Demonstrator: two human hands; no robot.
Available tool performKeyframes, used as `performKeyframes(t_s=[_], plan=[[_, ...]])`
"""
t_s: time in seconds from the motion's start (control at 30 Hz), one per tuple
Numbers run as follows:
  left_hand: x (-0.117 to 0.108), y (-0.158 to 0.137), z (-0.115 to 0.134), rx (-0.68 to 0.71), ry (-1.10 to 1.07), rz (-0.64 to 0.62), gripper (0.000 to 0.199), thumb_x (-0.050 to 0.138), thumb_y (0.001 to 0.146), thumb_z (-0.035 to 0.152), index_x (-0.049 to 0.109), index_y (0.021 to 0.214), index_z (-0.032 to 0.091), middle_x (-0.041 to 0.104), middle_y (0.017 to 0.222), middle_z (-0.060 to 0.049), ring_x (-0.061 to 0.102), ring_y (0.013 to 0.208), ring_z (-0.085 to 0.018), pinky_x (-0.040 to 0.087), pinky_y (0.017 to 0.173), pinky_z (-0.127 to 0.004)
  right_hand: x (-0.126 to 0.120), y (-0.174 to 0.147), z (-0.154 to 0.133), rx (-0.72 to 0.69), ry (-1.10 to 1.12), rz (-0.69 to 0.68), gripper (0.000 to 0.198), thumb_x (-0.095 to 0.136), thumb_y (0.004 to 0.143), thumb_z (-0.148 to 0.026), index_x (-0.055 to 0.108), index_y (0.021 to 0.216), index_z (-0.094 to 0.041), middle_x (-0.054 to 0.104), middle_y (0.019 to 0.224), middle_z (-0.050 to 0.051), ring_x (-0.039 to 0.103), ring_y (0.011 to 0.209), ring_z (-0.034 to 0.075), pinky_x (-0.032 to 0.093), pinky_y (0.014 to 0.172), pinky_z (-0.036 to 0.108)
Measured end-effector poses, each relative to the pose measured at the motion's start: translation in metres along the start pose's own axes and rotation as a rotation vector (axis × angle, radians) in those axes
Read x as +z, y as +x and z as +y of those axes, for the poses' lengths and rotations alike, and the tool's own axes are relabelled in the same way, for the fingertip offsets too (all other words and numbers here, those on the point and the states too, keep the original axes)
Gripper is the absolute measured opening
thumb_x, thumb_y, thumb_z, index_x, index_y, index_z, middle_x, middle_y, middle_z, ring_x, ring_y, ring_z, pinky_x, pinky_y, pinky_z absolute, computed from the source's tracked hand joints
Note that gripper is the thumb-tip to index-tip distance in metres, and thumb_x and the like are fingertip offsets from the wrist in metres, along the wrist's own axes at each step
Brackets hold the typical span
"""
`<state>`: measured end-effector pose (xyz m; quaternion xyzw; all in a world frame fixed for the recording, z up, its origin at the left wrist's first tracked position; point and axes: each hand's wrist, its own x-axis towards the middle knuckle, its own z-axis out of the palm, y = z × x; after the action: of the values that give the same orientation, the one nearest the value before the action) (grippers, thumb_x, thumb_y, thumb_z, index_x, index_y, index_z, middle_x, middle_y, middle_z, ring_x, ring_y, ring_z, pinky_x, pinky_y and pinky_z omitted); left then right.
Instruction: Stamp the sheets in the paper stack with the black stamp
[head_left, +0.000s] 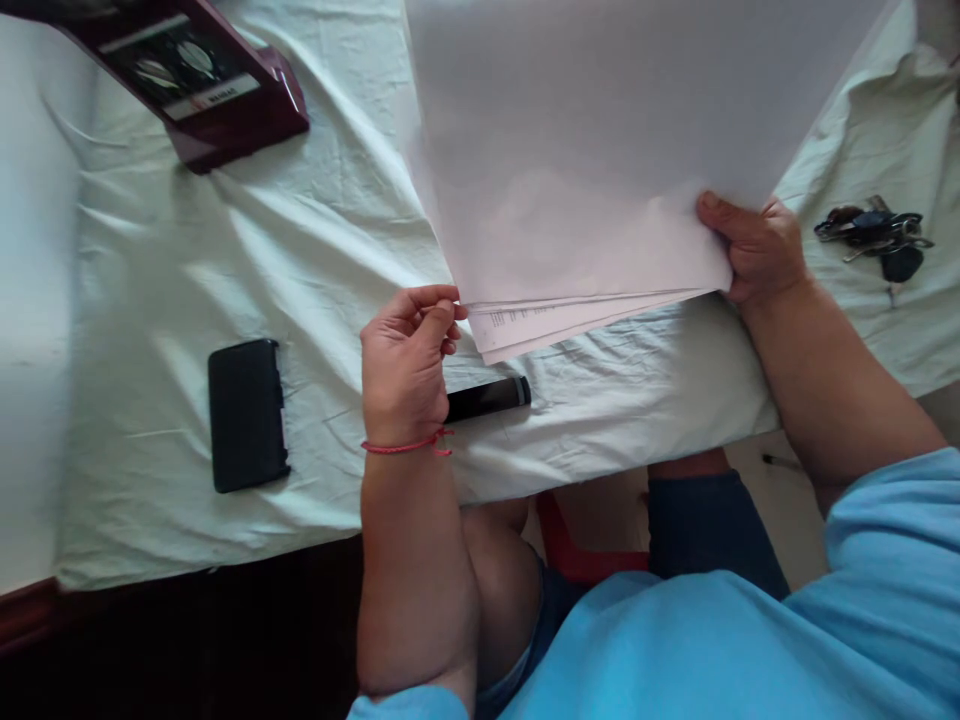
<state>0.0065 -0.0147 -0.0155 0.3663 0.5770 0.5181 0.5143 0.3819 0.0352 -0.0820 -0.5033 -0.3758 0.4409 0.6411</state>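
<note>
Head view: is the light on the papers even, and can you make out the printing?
Head view: the papers look greyer toward the top, paler near the lower edge; head view: the printing at the fanned corner is too small to read; head view: the tablecloth shows soft light patches and shaded folds, with near-black shadow below it at lower left.

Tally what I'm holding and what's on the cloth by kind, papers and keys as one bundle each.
Paper stack: 1
Key bunch: 1
Black objects: 2 (flat case, partly hidden long piece)
Maroon stand: 1
Total: 5
</note>
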Motion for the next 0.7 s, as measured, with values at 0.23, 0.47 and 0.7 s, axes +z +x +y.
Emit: performKeyframes(t_s=[0.23,0.47,0.7], plan=[[0.0035,-0.0033,0.0024,-0.047,0.057,0.025,0.009,0.074,0.077,0.013,0.07,0.081,0.019,0.067,0.063,0.002,0.044,0.048,-0.007,0.026,0.046,-0.019,-0.0028,0.0031,0.003,-0.013,0.019,-0.011,0.072,0.12,0.047,-0.056,0.08,0.099,-0.026,0.09,0.121,0.005,0.075,0.151,0.039,0.065,0.131,0.061],[0.007,-0.0088,0.0086,-0.13,0.144,-0.056,0.006,0.073,0.073,0.013,0.07,0.077,0.016,0.076,0.067,-0.004,0.057,0.047,-0.008,0.034,0.046,-0.017,-0.0024,0.0034,0.0024,-0.013,0.028,-0.002,0.072,0.12,0.045,-0.057,0.078,0.095,-0.026,0.09,0.12,0.004,0.077,0.146,0.038,0.064,0.132,0.061],[0.0025,-0.008,0.0044,-0.14,0.078,-0.06,0.026,0.087,0.082,0.028,0.062,0.086,0.021,0.085,0.083,-0.007,0.063,0.048,-0.01,0.03,0.044,-0.021,-0.0056,0.006,0.005,-0.016,-0.003,0.001,0.073,0.12,0.041,-0.06,0.081,0.094,-0.028,0.09,0.118,0.003,0.081,0.135,0.038,0.065,0.129,0.062]])
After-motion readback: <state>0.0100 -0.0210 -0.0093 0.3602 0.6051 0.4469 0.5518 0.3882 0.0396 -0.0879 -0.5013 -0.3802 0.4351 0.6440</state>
